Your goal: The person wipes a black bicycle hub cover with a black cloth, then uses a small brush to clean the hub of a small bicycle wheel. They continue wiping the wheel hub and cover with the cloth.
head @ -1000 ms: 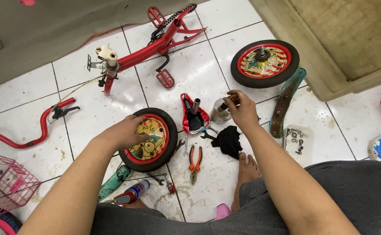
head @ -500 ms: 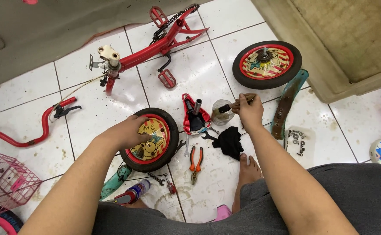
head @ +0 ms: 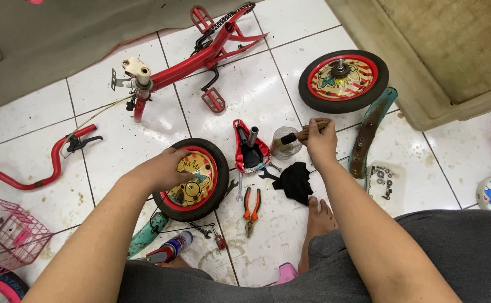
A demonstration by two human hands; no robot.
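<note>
While I sit on the tiled floor [head: 144,118] with my bare foot [head: 319,216] out in front, my left hand [head: 158,171] lies flat on the near wheel [head: 192,179], fingers spread over its yellow disc and closed on nothing, just pressing it down. My right hand [head: 321,143] is up beside the jar [head: 284,143], fingers pinched shut round the brown handle of a brush [head: 301,133] whose dark bristle end sits at the jar's mouth. To do this well, I judge, I should keep the brush low over the jar so any drip falls back in, take only a little on the bristles, and keep the wheel pinned so it cannot roll as I work. Counting what lies about: two loose wheels, the near one under my palm and a second wheel [head: 343,81] farther off to the right; one red frame [head: 200,53] with its chain and two pedals; one red handlebar [head: 37,163] at the left; one saddle [head: 251,151] upside down between wheel and jar; one pair of orange pliers [head: 251,205]; one spanner [head: 240,188] beside them; one black rag [head: 295,180]; one spray can [head: 169,248] near my knee; two teal mudguards, one [head: 369,132] at the right and one [head: 147,234] poking out below the near wheel; one pink basket [head: 9,233]; and a small heap of nuts [head: 383,180], too small to count.
</note>
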